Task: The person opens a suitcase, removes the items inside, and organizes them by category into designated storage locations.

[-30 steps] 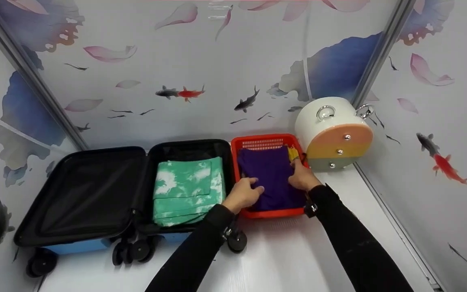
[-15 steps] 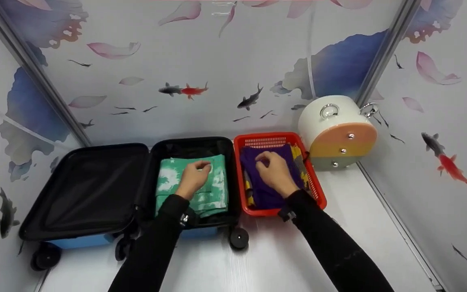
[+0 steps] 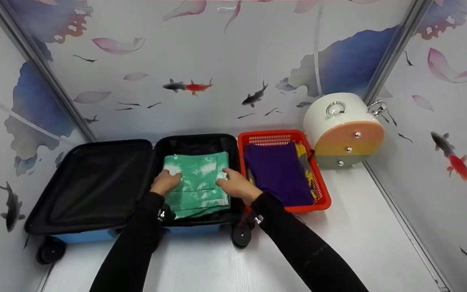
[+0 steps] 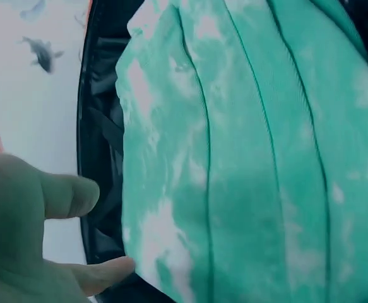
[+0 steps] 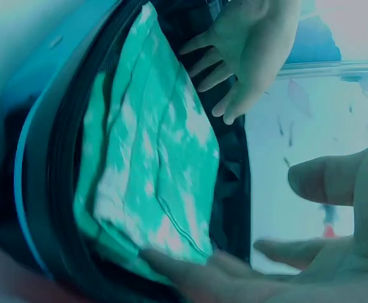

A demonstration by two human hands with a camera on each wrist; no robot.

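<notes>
Folded green-and-white tie-dyed cloth (image 3: 196, 174) lies in the right half of an open black-lined suitcase (image 3: 195, 142). My left hand (image 3: 166, 182) is at the cloth's left edge, with thumb and fingers spread. In the left wrist view its fingertips (image 4: 117, 270) come right to the cloth's edge. On the opposite side, my right hand (image 3: 238, 185) is at the right edge, fingers extended. The right wrist view shows one right fingertip (image 5: 158, 259) at the cloth's lower folds, and the left hand (image 5: 250, 47) beyond with straight fingers. Neither hand grips anything.
To the right stands a red basket (image 3: 323, 194) with a purple cloth (image 3: 276, 170) over a yellow-and-grey one (image 3: 307, 172). Behind it is a round white box (image 3: 322, 113) with coloured drawers. The suitcase's other half (image 3: 99, 182) lies open at left. Patterned walls enclose the surface.
Both hands have moved left from the basket to the suitcase, one to each side of the green cloth. The purple cloth stays in the basket, lying flatter and uncovered by hands.
</notes>
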